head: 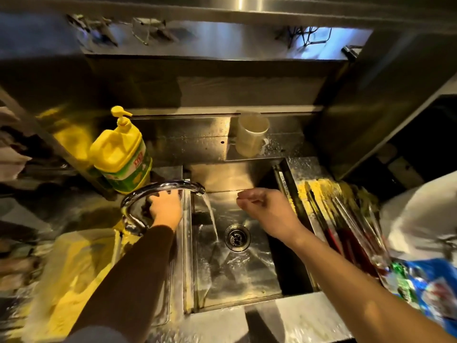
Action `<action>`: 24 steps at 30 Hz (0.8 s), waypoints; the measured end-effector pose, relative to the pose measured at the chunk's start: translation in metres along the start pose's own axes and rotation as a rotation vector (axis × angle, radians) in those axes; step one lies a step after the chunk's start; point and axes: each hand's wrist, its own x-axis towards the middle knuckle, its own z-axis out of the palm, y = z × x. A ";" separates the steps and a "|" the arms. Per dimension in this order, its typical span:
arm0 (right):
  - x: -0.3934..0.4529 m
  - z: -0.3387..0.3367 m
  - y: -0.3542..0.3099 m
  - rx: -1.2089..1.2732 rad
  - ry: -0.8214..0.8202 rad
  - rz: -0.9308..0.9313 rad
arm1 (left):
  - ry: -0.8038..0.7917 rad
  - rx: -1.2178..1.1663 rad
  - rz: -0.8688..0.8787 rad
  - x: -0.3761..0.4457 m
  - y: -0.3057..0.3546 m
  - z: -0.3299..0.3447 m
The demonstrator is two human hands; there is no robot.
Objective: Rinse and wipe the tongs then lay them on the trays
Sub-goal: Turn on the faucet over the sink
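I am seeing my left hand (pixel 165 209) reaching under the curved tap (pixel 158 191) beside the yellow soap bottle (pixel 122 154), though whether its fingers are gripping anything I cannot tell, while water is running into the sink (pixel 237 276). My right hand (pixel 265 210) is hovering over the basin, fingers loosely curled and holding nothing. The tongs (pixel 346 226) are lying on the counter just past the sink's right rim, apart from both hands.

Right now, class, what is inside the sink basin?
Inside the sink: a round drain strainer, and water pouring from the faucet and pooling on the floor. The right hand hovers above, covering some of the basin.
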 end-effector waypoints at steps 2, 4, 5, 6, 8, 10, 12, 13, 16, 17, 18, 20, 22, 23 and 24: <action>-0.005 0.002 0.000 0.004 -0.023 0.015 | -0.008 -0.055 0.050 -0.017 -0.001 0.004; -0.010 0.005 0.000 0.023 -0.049 0.039 | -0.027 -0.145 0.085 -0.035 -0.004 0.007; -0.013 0.006 0.000 0.035 -0.059 0.049 | -0.034 -0.205 0.084 -0.045 -0.006 0.007; -0.017 0.007 0.001 0.053 -0.066 0.058 | -0.032 -0.293 0.058 -0.056 -0.008 0.008; -0.026 0.009 0.006 0.100 -0.083 0.086 | -0.001 -0.566 -0.023 -0.080 -0.012 0.009; -0.038 0.011 0.014 0.125 -0.119 0.134 | 0.065 -0.887 -0.009 -0.112 -0.011 0.007; -0.051 0.011 0.025 0.136 -0.150 0.198 | 0.066 -1.176 0.066 -0.147 -0.002 0.001; -0.056 0.012 0.032 0.156 -0.160 0.235 | 0.014 -1.314 0.050 -0.162 0.004 -0.005; -0.071 0.006 0.047 0.291 -0.171 0.383 | -0.215 -1.717 -0.053 -0.199 0.034 -0.019; -0.073 0.006 0.048 0.365 -0.197 0.439 | -0.270 -1.814 -0.062 -0.207 0.043 -0.022; -0.078 -0.001 0.048 0.455 -0.222 0.488 | -0.320 -1.891 -0.058 -0.219 0.056 -0.027; -0.083 -0.013 0.045 0.642 -0.224 0.543 | -0.369 -1.985 -0.050 -0.236 0.076 -0.034; -0.085 -0.027 0.045 0.756 -0.150 0.501 | -0.330 -1.990 -0.038 -0.246 0.096 -0.042; -0.087 -0.033 0.044 0.778 -0.101 0.460 | -0.290 -1.943 -0.040 -0.248 0.103 -0.044; -0.088 -0.043 0.044 0.779 -0.047 0.416 | -0.247 -1.874 -0.047 -0.248 0.112 -0.046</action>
